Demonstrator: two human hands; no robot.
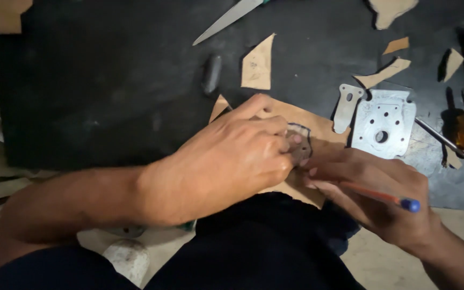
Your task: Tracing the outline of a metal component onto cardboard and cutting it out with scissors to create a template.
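On the tan sheet (318, 129), I see a small grey metal plate (299, 147).
Left hand (237, 153) pinches it flat; right hand (374, 188) grips an orange pen (377, 195).

Table (92, 102): dark, matte black top, scuffed and dusty, filling most of the view. Floor (382, 263): pale, bare concrete showing at the lower right, beyond the table's edge. Light: dim overall, falling from above, with soft shadows.
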